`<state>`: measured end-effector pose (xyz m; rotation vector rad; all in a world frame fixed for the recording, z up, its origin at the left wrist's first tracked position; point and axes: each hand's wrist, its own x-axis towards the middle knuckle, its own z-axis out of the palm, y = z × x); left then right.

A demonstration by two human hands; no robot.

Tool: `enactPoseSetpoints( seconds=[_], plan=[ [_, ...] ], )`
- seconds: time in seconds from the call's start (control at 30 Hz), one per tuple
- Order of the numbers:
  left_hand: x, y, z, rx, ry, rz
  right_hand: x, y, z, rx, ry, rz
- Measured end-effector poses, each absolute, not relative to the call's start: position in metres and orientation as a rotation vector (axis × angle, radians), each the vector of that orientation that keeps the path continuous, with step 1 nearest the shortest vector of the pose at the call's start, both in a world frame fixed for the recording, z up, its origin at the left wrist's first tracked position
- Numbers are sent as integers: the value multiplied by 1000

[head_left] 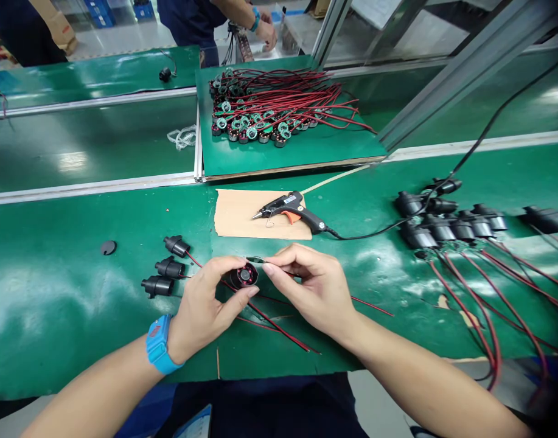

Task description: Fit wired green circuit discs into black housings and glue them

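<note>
My left hand (215, 292), with a blue wrist strap, grips a round black motor part (244, 275) between thumb and fingers, its open face towards me. Thumb and forefinger of my right hand (310, 286) pinch a small thin dark disc (255, 260) at the part's upper edge. Red and black wires (279, 328) run below both hands. Left of my left hand lie several black housings (170, 267). Just beyond the hands a black glue gun (290, 208) with an orange trigger rests on a piece of cardboard (233, 213).
Many wired motors (260, 131) cover a raised green board (297, 159) at the back. Several black housings (443, 228) with red wires stand at the right, crossed by a black cable (484, 131). A small black cap (108, 247) lies left. People stand beyond the bench.
</note>
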<state>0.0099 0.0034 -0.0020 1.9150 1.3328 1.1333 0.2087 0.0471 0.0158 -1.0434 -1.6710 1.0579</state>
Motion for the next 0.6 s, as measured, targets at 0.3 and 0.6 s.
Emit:
enactPoseSetpoints(
  seconds=[0.3, 0.6],
  plan=[
    [9, 7, 0, 1720, 1371, 1112, 211, 47, 16, -1004, -1791, 929],
    [8, 13, 11, 1780, 1376, 1009, 215, 46, 17, -768, -2071, 258]
  ],
)
